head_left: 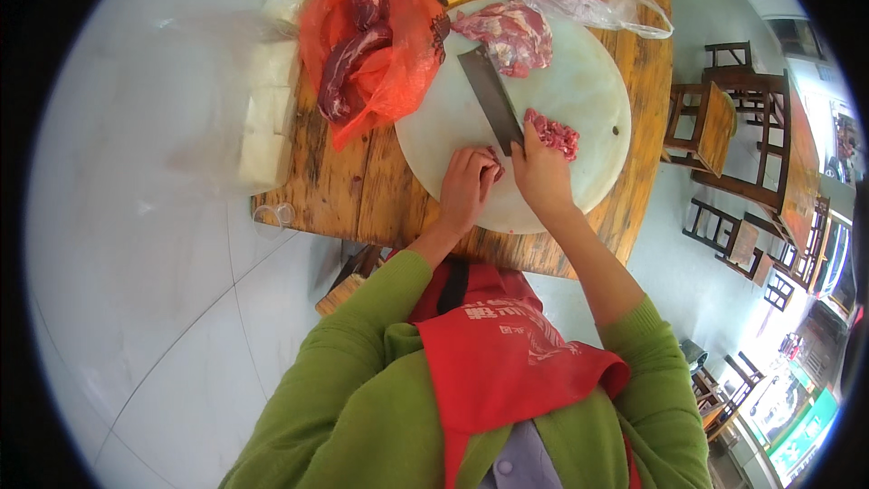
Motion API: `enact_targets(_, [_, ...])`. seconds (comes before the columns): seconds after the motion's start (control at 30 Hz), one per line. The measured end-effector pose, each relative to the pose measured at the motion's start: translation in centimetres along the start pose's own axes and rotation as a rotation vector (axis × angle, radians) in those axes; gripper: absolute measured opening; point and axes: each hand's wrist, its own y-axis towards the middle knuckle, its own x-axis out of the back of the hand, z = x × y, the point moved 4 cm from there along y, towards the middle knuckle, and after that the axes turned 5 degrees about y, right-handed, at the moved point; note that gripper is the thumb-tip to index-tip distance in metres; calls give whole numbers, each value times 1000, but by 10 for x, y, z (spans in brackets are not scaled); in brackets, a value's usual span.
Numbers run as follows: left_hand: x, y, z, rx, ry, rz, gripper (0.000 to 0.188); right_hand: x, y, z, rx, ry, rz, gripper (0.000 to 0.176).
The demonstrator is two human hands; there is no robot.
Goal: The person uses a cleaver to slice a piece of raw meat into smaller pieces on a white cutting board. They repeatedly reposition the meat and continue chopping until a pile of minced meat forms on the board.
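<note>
On a round, pale cutting board (597, 88), my left hand (464, 187) presses a small piece of red meat (498, 168) with curled fingers, which partly hide it. My right hand (545, 173) grips a cleaver (490, 96) by its handle end, the broad dark blade pointing away from me and lying just right of the left fingers. Beside the right hand sits a small pile of chopped meat (557, 136). A larger raw cut of meat (512, 34) rests at the board's far side, next to the blade's tip.
An open red plastic bag (414, 81) holding dark red meat (360, 61) overlaps the board's left side. Beyond the board lies a clear bag (624, 10) of cut meat. White wrapped blocks (268, 109) line the wooden table's (326, 197) left edge. Wooden stools (713, 122) stand to the right.
</note>
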Motion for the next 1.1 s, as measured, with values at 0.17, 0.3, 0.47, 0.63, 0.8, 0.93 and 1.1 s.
enact_targets(0.17, [1,-4,0,71,-34,-12,16,31,-65,-7,-73,-105,191,28])
enact_targets(0.3, [-1,-3,-1,83,-26,-3,17,44,-107,-15,-182,-146,309,29])
enact_targets(0.47, [-2,-2,-2,35,28,-8,19,24,-94,-17,-184,-248,308,27])
enact_targets(0.63, [-1,-4,-2,18,40,6,20,-15,-13,2,16,-69,53,23])
enact_targets(0.8, [-2,-4,0,30,10,-21,20,18,-42,0,-72,-71,152,28])
enact_targets(0.93, [-6,-5,0,33,-2,-16,20,35,-101,-16,-207,-176,305,32])
enact_targets(1.1, [-8,-9,0,25,105,44,18,-8,-36,0,-61,-82,114,32])
